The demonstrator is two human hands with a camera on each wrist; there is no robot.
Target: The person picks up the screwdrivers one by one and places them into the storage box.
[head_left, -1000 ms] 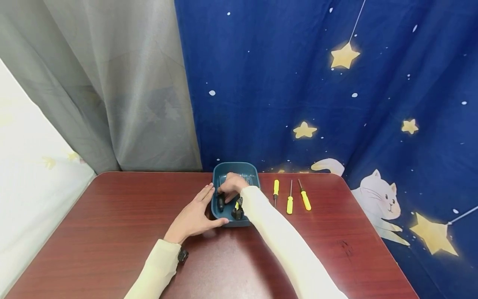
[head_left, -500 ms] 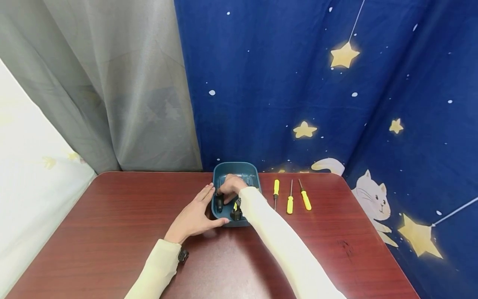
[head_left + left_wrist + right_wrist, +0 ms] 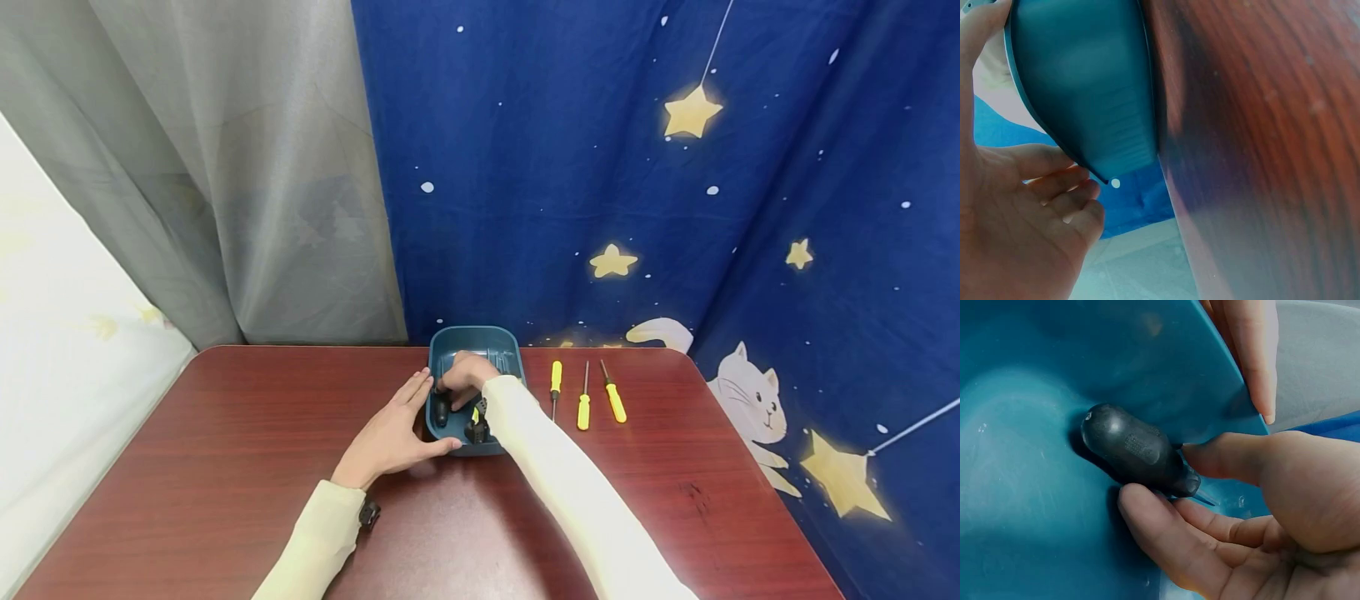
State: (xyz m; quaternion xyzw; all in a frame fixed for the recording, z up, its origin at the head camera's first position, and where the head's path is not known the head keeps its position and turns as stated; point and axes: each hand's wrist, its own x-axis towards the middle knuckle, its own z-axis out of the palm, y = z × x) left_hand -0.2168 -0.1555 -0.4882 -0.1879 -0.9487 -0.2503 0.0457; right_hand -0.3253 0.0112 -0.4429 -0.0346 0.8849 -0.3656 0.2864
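A teal plastic box (image 3: 472, 333) stands at the table's far edge. My left hand (image 3: 386, 437) rests against its near left corner, with the thumb on the front rim and nearly straight fingers along the left side. In the left wrist view, fingertips touch the box (image 3: 1085, 87) by its rim. My right hand (image 3: 468, 375) reaches inside. The right wrist view shows a short screwdriver (image 3: 1135, 447) with a stubby black handle, pinched near its neck between thumb and forefinger. Its thin shaft points toward the palm and is partly hidden by the fingers.
Three yellow-handled screwdrivers lie right of the box: one close by (image 3: 555, 379), a middle one (image 3: 584, 404) and one farther right (image 3: 615, 400). Grey (image 3: 307, 208) and blue curtains (image 3: 525, 167) hang behind the reddish-brown table (image 3: 262, 433).
The black screwdriver handle has shifted slightly to the left in the box. Both hands stay almost where they were.
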